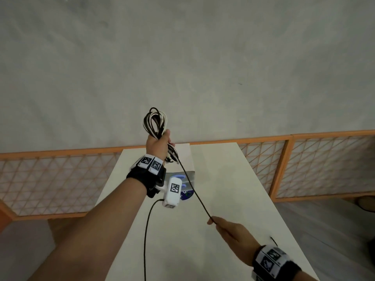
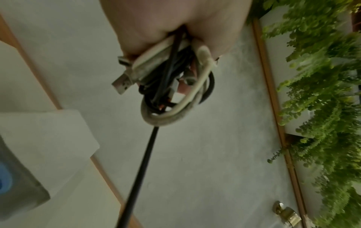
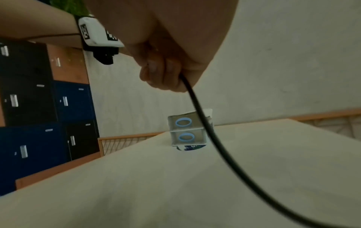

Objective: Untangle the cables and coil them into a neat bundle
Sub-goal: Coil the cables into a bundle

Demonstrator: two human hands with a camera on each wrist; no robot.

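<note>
My left hand (image 1: 159, 144) is raised above the far end of the white table (image 1: 233, 179) and grips a bundle of black and white cables (image 1: 155, 122), loops sticking out above and below the fist. In the left wrist view the bundle (image 2: 171, 86) shows USB plugs (image 2: 122, 84) and white loops under the curled fingers. One black cable strand (image 1: 194, 189) runs taut from the bundle down to my right hand (image 1: 215, 220), which pinches it low over the table. In the right wrist view the strand (image 3: 207, 123) leaves my pinching fingers (image 3: 162, 77) and curves down right.
A small clear box with blue rings (image 1: 187, 179) stands on the table under the left wrist, also the box (image 3: 188, 131) in the right wrist view. A thin black wire (image 1: 146, 240) hangs from the left wrist camera. An orange lattice fence (image 1: 304, 165) runs behind the table; lockers (image 3: 39, 108) stand at left.
</note>
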